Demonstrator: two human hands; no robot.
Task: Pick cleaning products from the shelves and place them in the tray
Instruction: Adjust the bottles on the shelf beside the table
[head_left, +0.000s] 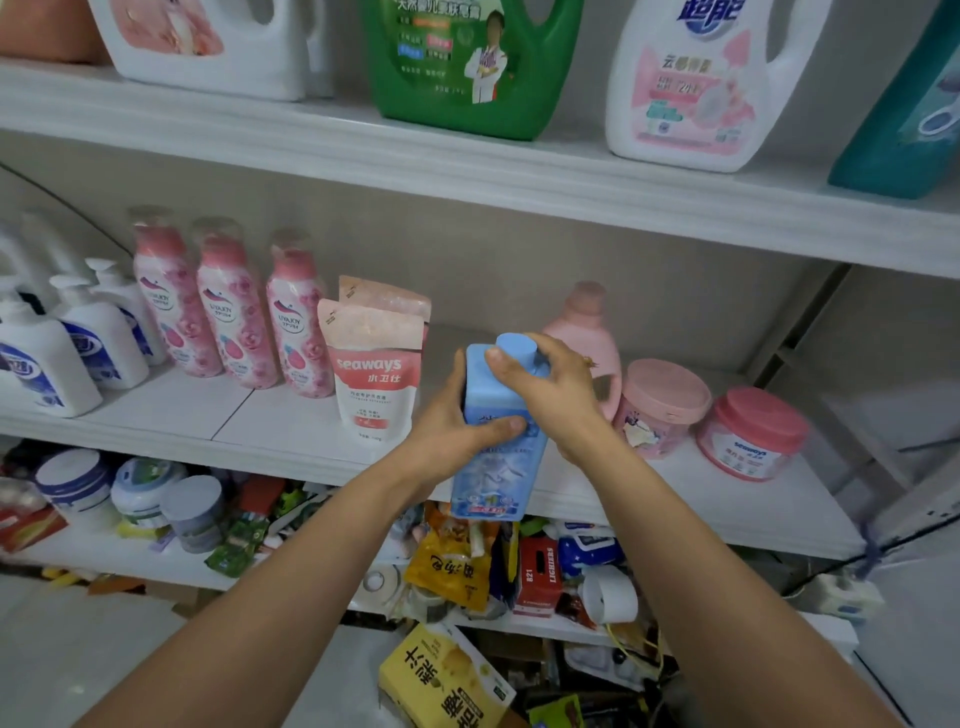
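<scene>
Both hands grip the blue bottle before the middle shelf

I see the blue bottle off the shelf, in the air. It has a pale blue squarish body, a rounded blue cap and a busy label low down. It's near upright, cap tipped toward one o'clock. My left hand grips the body from nine o'clock, and my right hand curls round the cap from three.
</scene>
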